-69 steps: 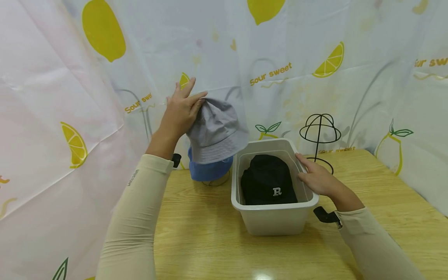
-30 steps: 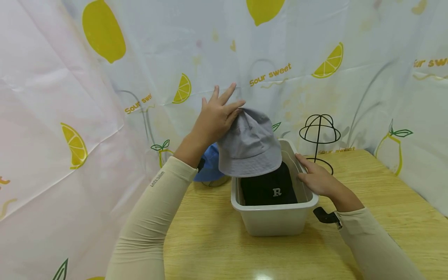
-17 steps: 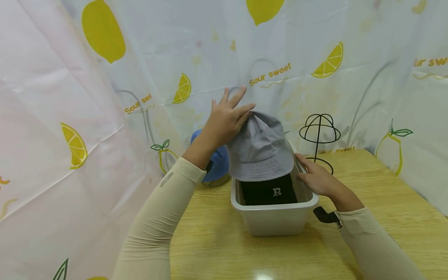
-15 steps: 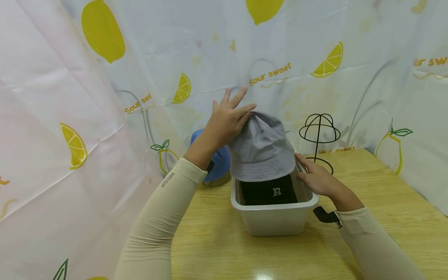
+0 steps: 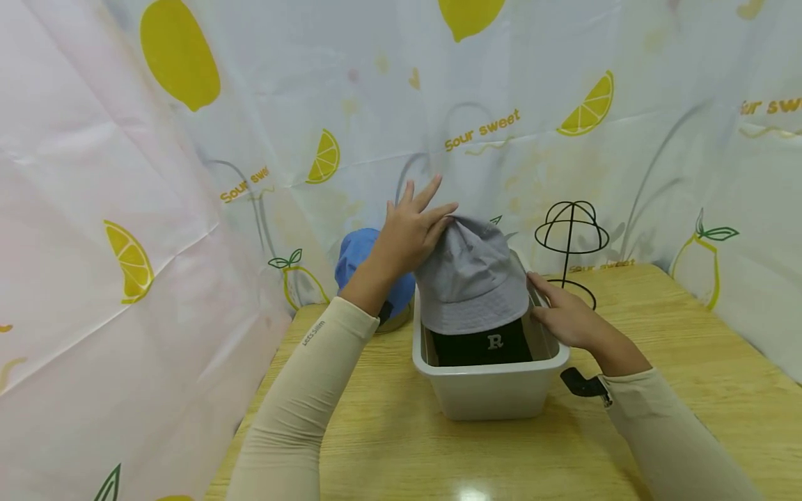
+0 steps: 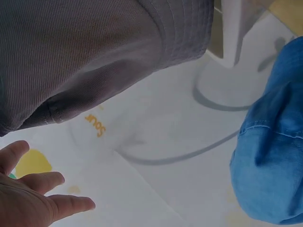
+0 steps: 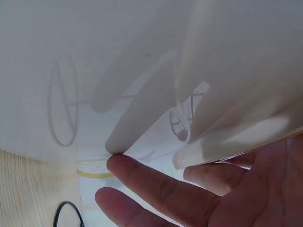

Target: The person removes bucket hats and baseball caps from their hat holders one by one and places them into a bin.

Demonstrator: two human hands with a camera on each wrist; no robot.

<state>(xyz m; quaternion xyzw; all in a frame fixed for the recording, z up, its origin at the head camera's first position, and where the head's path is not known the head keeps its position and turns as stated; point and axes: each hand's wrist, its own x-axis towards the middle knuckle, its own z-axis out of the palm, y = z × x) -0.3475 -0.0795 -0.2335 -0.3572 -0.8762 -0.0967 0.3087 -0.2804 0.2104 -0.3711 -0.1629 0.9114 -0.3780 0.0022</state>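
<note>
Letter "R" on black cap [image 5: 482, 342]

The white plastic bin [image 5: 489, 390] holds the black cap [image 5: 482, 344]; the grey bucket hat [image 5: 473, 285] is above it. The blue hat [image 5: 360, 257] is at 10 o'clock from the bin, the black wire stand [image 5: 570, 240] at 2 o'clock.

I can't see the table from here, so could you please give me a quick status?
Left hand pinches grey bucket hat over white bin. Right hand steadies bin rim. Black cap already inside.
</note>
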